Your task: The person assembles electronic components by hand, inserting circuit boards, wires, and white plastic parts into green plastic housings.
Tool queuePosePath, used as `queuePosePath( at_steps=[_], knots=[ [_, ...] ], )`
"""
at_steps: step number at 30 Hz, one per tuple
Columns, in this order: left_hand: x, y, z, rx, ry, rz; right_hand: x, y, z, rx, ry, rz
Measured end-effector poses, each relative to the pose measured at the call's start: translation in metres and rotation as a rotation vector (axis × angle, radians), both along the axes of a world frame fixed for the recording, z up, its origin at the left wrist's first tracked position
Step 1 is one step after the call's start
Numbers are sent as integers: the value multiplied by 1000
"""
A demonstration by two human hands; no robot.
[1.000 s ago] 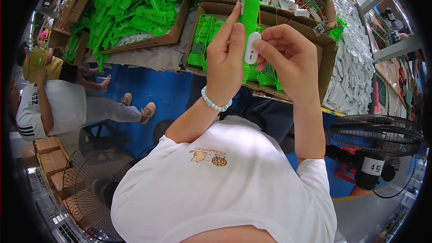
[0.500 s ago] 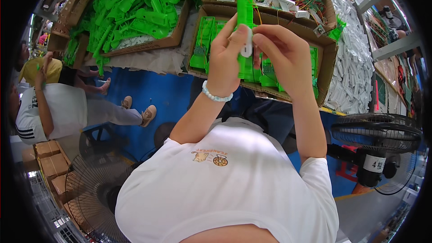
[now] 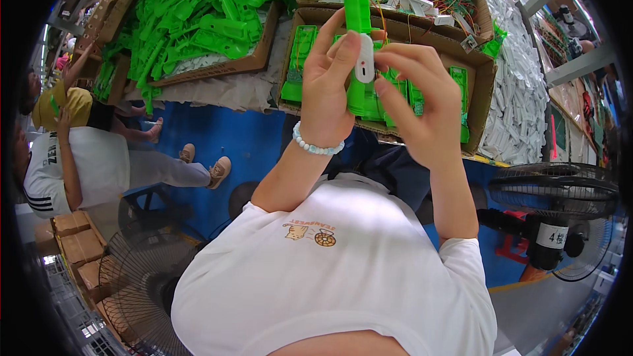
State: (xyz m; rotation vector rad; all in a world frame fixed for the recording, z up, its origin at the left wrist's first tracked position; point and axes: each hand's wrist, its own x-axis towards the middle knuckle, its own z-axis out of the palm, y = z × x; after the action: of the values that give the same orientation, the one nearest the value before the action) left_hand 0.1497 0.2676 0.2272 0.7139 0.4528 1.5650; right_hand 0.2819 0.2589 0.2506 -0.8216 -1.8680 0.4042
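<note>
My left hand (image 3: 330, 69), with a beaded bracelet on the wrist, is closed around a long green plastic housing (image 3: 356, 0) held upright over the carton. Its thumb rests against a small white oval plastic piece (image 3: 364, 59) with a slot and a red dot, at the housing's side. Thin orange wires (image 3: 377, 6) trail beside the housing. Just right of the white piece is my right hand (image 3: 425, 92), thumb and fingers apart; nothing shows between them. Whether a fingertip touches the white piece, I cannot tell.
Beneath my hands a cardboard carton (image 3: 484, 102) holds several green housings. Loose green parts (image 3: 204, 20) are heaped to the left. Behind lies a box of circuit boards and wires (image 3: 455, 0); white parts (image 3: 511, 105) pile up on the right. Fans (image 3: 554, 191) flank me; a co-worker (image 3: 86, 165) is left.
My right thumb and fingers have spread from a pinch by the white piece. The housing has shifted slightly up and left, and the white piece's slotted face shows more fully.
</note>
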Motion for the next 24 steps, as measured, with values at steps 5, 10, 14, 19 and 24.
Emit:
queuePosePath(
  at_steps=[5,10,14,19,24],
  knots=[
    [1,-2,1,11,190,78,2,2,1,-522,458,210],
    [-2,3,-8,116,323,172,8,3,4,-629,427,215],
    [-6,2,-11,197,482,241,11,2,7,-730,377,274],
    [-4,-2,-11,149,490,249,11,0,6,-746,352,278],
    [-3,-9,-6,131,479,261,5,-9,6,-743,339,233]
  ],
)
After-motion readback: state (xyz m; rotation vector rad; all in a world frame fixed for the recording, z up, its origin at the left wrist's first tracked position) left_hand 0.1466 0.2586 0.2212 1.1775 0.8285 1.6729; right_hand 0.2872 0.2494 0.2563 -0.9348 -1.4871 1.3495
